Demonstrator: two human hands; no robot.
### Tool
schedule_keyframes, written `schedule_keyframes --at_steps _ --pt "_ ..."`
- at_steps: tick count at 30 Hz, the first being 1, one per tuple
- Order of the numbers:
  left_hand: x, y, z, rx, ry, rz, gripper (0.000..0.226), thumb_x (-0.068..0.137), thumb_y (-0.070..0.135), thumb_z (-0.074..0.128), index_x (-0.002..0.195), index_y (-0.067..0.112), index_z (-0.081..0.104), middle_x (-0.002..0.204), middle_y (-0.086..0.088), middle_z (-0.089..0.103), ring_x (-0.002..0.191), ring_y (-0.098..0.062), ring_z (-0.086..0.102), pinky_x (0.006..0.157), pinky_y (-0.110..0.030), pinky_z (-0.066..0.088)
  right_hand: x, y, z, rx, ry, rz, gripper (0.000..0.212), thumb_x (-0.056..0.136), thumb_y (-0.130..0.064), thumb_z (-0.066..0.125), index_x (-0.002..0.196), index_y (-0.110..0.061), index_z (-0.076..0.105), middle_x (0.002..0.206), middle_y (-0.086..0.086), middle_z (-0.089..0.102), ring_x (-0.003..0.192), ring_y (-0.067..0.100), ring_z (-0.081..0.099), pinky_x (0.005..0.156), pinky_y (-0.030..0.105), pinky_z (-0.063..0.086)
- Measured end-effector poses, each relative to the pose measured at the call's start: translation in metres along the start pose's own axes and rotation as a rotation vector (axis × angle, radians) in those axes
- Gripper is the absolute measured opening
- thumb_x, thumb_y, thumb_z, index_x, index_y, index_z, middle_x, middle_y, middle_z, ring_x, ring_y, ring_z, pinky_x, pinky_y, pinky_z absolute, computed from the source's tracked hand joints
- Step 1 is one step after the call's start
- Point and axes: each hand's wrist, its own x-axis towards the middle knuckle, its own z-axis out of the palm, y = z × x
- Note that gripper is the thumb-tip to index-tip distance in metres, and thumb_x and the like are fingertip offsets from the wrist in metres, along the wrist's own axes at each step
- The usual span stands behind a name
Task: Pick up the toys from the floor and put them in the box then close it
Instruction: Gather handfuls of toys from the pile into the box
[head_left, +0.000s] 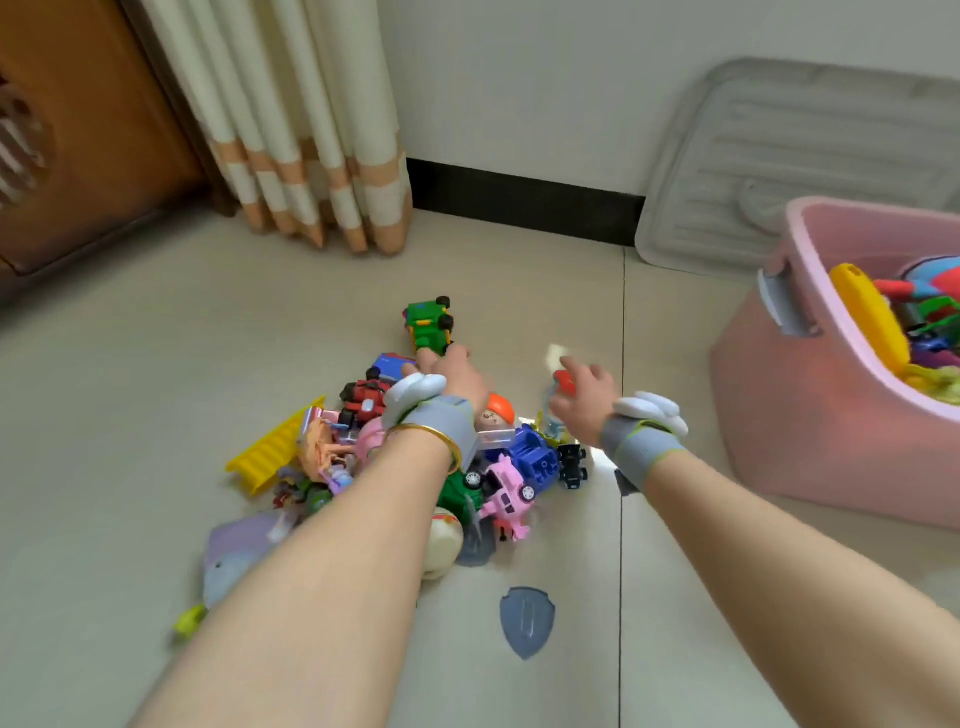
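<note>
A pile of small toys (498, 467) lies on the tiled floor: a green truck (428, 322), a red robot car (363, 397), a pink car (506, 493), a blue block (537, 457), a yellow ramp (272, 452) and a doll (324, 447). My left hand (452, 371) reaches over the pile, and its fingertips touch the near end of the green truck. My right hand (584, 392) hovers at the pile's right edge and pinches a small red toy (565, 382); this part is blurred. The pink box (789, 374) stands at the right, open, with several toys inside.
The grey box lid (779, 156) leans on the wall behind the pink box. A grey shield badge (527, 621) lies alone on the floor near me. A striped curtain (311, 156) and a wooden cabinet (88, 145) stand at the back left.
</note>
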Motion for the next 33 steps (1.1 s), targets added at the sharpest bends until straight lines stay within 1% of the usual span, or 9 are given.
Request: schedule_keyframes --at_steps 5,10,14,17,19,22,25,29,33 --pt "-0.008 -0.008 0.010 0.183 -0.224 0.137 0.056 0.094 0.041 0.038 0.147 0.041 0.023 0.160 -0.005 0.008 0.145 -0.037 0.007 0.118 -0.047 0.012 0.008 0.016 0.005 -0.139 -0.119 -0.015 0.057 0.098 -0.018 0.043 0.151 -0.022 0.023 0.157 0.016 0.012 0.142 0.034 0.023 0.113 0.038 0.025" --pt "-0.031 0.004 0.026 0.359 -0.365 0.239 0.062 0.092 0.056 0.039 0.149 0.034 0.024 0.159 -0.004 0.009 0.145 -0.035 0.012 0.117 -0.043 0.014 0.014 0.037 0.003 -0.200 -0.170 -0.070 0.048 0.095 -0.017 0.044 0.142 -0.028 0.039 0.142 0.012 0.032 0.118 0.036 0.050 0.101 0.032 0.040" --pt "-0.050 0.008 0.022 0.342 -0.405 0.233 0.059 0.094 0.047 0.043 0.149 0.032 0.027 0.161 -0.002 0.005 0.146 -0.033 0.013 0.117 -0.039 0.015 0.003 0.050 0.001 -0.157 -0.176 -0.098 0.041 0.094 -0.014 0.042 0.133 -0.024 0.047 0.124 0.017 0.046 0.103 0.037 0.057 0.087 0.031 0.044" --pt "-0.060 0.012 0.025 0.217 -0.431 0.227 0.053 0.095 0.036 0.046 0.147 0.027 0.034 0.158 -0.003 0.019 0.144 -0.031 0.021 0.117 -0.033 0.018 -0.011 0.066 0.002 -0.094 -0.171 -0.119 0.044 0.093 -0.013 0.045 0.136 -0.022 0.045 0.126 0.016 0.053 0.107 0.036 0.057 0.090 0.033 0.044" --pt "-0.060 0.011 0.018 0.070 -0.451 0.192 0.053 0.092 0.034 0.048 0.143 0.025 0.039 0.149 -0.004 0.039 0.137 -0.028 0.039 0.114 -0.033 0.031 -0.016 0.068 0.001 -0.019 -0.182 -0.076 0.048 0.090 -0.013 0.048 0.138 -0.017 0.042 0.127 0.016 0.056 0.111 0.036 0.057 0.092 0.036 0.046" --pt "-0.063 0.012 0.004 -0.110 -0.351 0.113 0.043 0.098 0.018 0.044 0.142 0.021 0.042 0.138 -0.006 0.051 0.122 -0.027 0.055 0.099 -0.029 0.045 -0.020 0.068 0.002 0.019 -0.188 -0.014 0.035 0.088 -0.019 0.045 0.123 -0.019 0.054 0.120 0.018 0.059 0.102 0.038 0.060 0.088 0.039 0.050" --pt "-0.067 0.005 -0.005 -0.095 -0.114 0.023 0.042 0.097 0.013 0.043 0.139 0.017 0.045 0.139 -0.011 0.050 0.120 -0.030 0.054 0.098 -0.032 0.044 -0.025 0.068 0.007 0.052 -0.194 -0.008 0.030 0.091 -0.018 0.042 0.116 -0.022 0.058 0.120 0.020 0.052 0.103 0.039 0.056 0.089 0.033 0.043" --pt "-0.085 -0.026 0.002 0.131 0.104 -0.210 0.039 0.094 0.029 0.049 0.130 0.016 0.049 0.143 -0.017 0.032 0.123 -0.038 0.043 0.105 -0.039 0.038 -0.028 0.063 0.004 0.173 -0.262 0.034 0.035 0.095 -0.015 0.038 0.126 -0.020 0.053 0.117 0.016 0.058 0.111 0.037 0.056 0.094 0.044 0.048" --pt "-0.107 -0.057 0.014 0.243 0.115 -0.367 0.060 0.079 0.056 0.053 0.130 0.028 0.038 0.142 -0.020 0.024 0.126 -0.040 0.034 0.109 -0.043 0.031 -0.036 0.053 -0.011 0.196 -0.453 0.095 0.041 0.097 -0.020 0.036 0.138 -0.024 0.041 0.132 0.016 0.054 0.087 0.025 0.059 0.084 0.040 0.051"
